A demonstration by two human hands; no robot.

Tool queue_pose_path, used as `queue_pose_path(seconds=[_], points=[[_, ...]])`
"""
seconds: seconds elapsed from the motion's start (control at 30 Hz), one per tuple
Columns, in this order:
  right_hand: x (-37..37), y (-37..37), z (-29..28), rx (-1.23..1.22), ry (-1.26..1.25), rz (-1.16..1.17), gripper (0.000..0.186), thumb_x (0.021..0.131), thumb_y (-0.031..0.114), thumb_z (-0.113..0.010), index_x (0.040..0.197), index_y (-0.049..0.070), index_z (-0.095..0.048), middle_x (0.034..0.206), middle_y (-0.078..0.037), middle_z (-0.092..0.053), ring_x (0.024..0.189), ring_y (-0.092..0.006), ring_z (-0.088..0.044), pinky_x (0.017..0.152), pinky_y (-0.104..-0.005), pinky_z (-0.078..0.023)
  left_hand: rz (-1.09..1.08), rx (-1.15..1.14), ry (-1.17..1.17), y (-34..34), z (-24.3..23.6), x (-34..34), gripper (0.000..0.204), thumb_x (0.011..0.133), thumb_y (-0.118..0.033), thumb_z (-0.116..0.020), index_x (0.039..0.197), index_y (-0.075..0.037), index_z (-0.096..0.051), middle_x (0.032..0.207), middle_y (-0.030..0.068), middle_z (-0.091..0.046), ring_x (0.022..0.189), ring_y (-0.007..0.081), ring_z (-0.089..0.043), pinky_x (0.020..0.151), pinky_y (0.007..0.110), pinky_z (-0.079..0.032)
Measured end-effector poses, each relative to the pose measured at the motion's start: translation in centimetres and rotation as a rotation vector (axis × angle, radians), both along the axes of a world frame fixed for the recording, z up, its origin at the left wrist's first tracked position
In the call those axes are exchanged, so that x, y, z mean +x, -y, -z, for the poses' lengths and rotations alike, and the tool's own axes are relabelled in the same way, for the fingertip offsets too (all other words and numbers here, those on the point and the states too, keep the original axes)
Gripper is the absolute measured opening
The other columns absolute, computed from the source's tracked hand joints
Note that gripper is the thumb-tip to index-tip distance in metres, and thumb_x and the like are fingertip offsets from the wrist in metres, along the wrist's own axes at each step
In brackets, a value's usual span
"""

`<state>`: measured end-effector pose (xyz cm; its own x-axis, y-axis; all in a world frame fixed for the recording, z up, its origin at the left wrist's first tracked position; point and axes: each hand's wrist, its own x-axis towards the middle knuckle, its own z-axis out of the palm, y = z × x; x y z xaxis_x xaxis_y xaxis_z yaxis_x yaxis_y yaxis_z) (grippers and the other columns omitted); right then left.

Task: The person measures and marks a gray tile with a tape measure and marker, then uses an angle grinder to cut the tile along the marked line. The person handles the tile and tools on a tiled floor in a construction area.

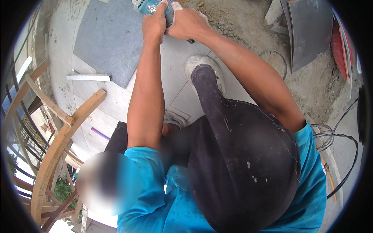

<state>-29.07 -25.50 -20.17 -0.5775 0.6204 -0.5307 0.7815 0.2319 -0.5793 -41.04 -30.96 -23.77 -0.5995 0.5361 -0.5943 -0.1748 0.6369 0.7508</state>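
Wood: a curved frame of pale timber stands at the left edge, beside a dark metal railing.
Strip: a short white bar lies on the pale floor, just left of the slab's lower corner.
Slab: a grey square tile lies flat on the floor at upper left, its right edge passing under the left forearm.
Purple rod: a thin stick lies on the floor near the left elbow.
Left hand: fingers wrapped tight around the tool's body, clamped on it from the left side.
Tool: a teal power tool sits at the top edge, above the slab's right edge, held between both hands; its working end is cut off by the rim.
Right hand: closed on the tool's rear, touching the left hand.
Shoe: a dusty white shoe rests on the light floor below the hands, dark trouser leg above it.
Dark sheet: another grey tile leans at upper right on sandy ground.
Cables: black cords loop at the right.
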Motion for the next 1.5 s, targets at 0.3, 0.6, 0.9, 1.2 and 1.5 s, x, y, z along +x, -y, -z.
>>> queue_pose_path(seconds=[0.3, 0.6, 0.9, 1.2, 1.5], points=[[0.3, 0.3, 1.0, 0.023, -0.04, 0.012, 0.093, 0.067, 0.04, -0.081, 0.143, 0.0, -0.045, 0.103, -0.024, -0.072, 0.099, -0.0402, -0.07, 0.088, -0.0519, -0.055, -0.006, -0.052, 0.003, 0.0, -0.2, 0.3, 0.06, 0.085, -0.047, -0.07, 0.105, 0.01, -0.067, 0.093, 0.0108, -0.068, 0.078, 0.0175, -0.062, 0.066, 0.034, -0.048], [0.8, 0.4, -0.1, 0.02, -0.003, 0.002, 0.074, 0.071, 0.025, -0.072, 0.136, 0.0, -0.048, 0.098, -0.021, -0.073, 0.096, -0.0367, -0.072, 0.084, -0.0481, -0.056, -0.01, -0.118, -0.035, 0.0, -1.0, 1.1, 0.065, 0.084, -0.05, -0.069, 0.109, 0.01, -0.066, 0.096, 0.0114, -0.068, 0.083, 0.0178, -0.062, 0.071, 0.034, -0.046], [1.1, 0.6, -0.1, 0.026, 0.031, -0.016, 0.078, 0.072, 0.028, -0.072, 0.14, 0.001, -0.046, 0.102, -0.02, -0.073, 0.099, -0.0338, -0.072, 0.086, -0.0455, -0.056, -0.019, -0.076, -0.037, 0.3, -0.7, 1.4, 0.062, 0.083, -0.051, -0.07, 0.104, 0.007, -0.067, 0.091, 0.0086, -0.067, 0.078, 0.0168, -0.06, 0.067, 0.035, -0.045], [1.4, 0.8, -0.3, 0.038, 0.02, 0.001, 0.08, 0.072, 0.028, -0.073, 0.141, 0.0, -0.045, 0.094, -0.019, -0.074, 0.089, -0.0324, -0.074, 0.08, -0.0447, -0.057, 0.0, -0.072, -0.027, 0.3, -0.9, 1.8, 0.056, 0.085, -0.048, -0.07, 0.1, 0.006, -0.068, 0.084, 0.0079, -0.066, 0.07, 0.0167, -0.06, 0.059, 0.034, -0.045], [1.7, 1.0, 0.7, 0.034, -0.012, 0.008, 0.079, 0.07, 0.027, -0.073, 0.139, -0.001, -0.046, 0.093, -0.019, -0.074, 0.086, -0.0333, -0.074, 0.079, -0.0462, -0.057, -0.016, -0.03, -0.016, 0.5, -0.8, 2.2, 0.054, 0.085, -0.047, -0.069, 0.101, 0.005, -0.068, 0.087, 0.0069, -0.067, 0.074, 0.0156, -0.06, 0.06, 0.034, -0.045]])
